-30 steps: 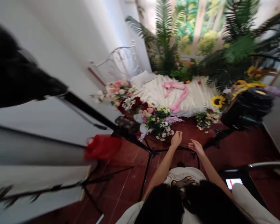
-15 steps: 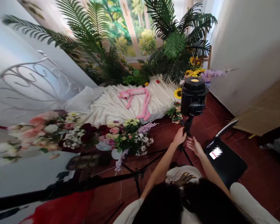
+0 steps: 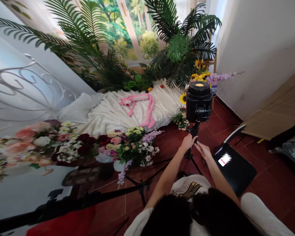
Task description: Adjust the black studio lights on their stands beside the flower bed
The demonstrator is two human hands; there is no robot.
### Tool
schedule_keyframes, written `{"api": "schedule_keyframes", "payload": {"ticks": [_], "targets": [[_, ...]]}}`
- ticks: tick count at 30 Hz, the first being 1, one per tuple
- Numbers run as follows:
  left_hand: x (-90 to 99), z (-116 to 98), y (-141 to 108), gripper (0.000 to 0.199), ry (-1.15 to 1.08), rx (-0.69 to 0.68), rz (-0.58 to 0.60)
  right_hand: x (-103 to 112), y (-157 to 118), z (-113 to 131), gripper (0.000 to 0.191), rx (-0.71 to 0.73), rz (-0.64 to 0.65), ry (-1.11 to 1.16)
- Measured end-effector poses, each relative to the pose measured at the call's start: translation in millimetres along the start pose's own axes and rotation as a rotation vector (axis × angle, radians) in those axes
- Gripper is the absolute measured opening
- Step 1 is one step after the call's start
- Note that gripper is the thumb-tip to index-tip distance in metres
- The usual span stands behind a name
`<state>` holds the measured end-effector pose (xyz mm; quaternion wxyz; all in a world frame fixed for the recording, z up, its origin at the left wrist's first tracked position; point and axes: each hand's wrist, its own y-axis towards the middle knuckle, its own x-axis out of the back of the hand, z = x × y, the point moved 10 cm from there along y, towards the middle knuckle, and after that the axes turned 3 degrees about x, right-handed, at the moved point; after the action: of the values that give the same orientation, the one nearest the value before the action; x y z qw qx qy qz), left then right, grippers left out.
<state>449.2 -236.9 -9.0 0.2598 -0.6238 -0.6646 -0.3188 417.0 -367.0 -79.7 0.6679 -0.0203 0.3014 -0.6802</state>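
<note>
A black studio light (image 3: pixel 199 105) stands upright on a light stand (image 3: pixel 195 128) with spread legs. My left hand (image 3: pixel 187 143) is closed round the stand's pole just below the light's mount. Close beside it, on the pole's right, my right hand (image 3: pixel 203 151) has its fingers stretched out toward the pole. Whether those fingertips touch the pole or my left hand, I cannot tell.
Behind the light, a pink plush toy (image 3: pixel 151 108) lies on a white furry blanket (image 3: pixel 108 111). Artificial flowers (image 3: pixel 135 144) line its front. A black chair (image 3: pixel 236 170) bearing a phone-like bright screen stands right. A dark pole (image 3: pixel 93 198) crosses the lower left.
The view has turned slightly right, so the scene sits further left. My right hand has come up nearer the pole with its fingers closer together. My left hand keeps its hold.
</note>
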Motion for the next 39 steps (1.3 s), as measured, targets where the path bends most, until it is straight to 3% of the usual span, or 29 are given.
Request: {"api": "schedule_keyframes", "payload": {"ticks": [4, 6, 11, 17, 25, 28, 31, 33, 36, 39], "targets": [[-1.8, 3, 1, 0.05, 0.041, 0.007, 0.001, -2, -12, 50, 0.033, 0.392, -0.045, -0.541], [-2.6, 3, 0, 0.048, 0.04, 0.006, -0.001, -14, -19, 66, 0.034, 0.5, -0.005, -0.649], [-3.7, 2, -3, 0.034, -0.03, -0.009, -0.009, -54, -25, 97, 0.046, 0.693, 0.08, -0.586], [-0.9, 0, -8, 0.032, -0.104, -0.007, -0.036, -80, -15, 115, 0.037, 0.68, 0.068, -0.602], [5.8, -4, -9, 0.04, -0.111, 0.054, -0.053, -132, -75, 235, 0.047, 0.937, 0.108, -0.472], [5.9, 0, -8, 0.039, -0.076, 0.114, -0.062, -147, -88, 260, 0.048, 0.989, 0.109, -0.433], [3.4, 4, -7, 0.04, -0.049, 0.139, -0.059, -143, -90, 253, 0.046, 0.996, 0.109, -0.391], [1.9, 4, -7, 0.041, -0.045, 0.127, -0.061, -126, -84, 231, 0.043, 0.953, 0.121, -0.372], [1.1, 4, -7, 0.042, -0.04, 0.102, -0.072, -84, -62, 173, 0.039, 0.792, 0.106, -0.44], [0.9, 3, -6, 0.045, -0.036, 0.087, -0.076, -34, -35, 105, 0.04, 0.573, -0.007, -0.576]]}}
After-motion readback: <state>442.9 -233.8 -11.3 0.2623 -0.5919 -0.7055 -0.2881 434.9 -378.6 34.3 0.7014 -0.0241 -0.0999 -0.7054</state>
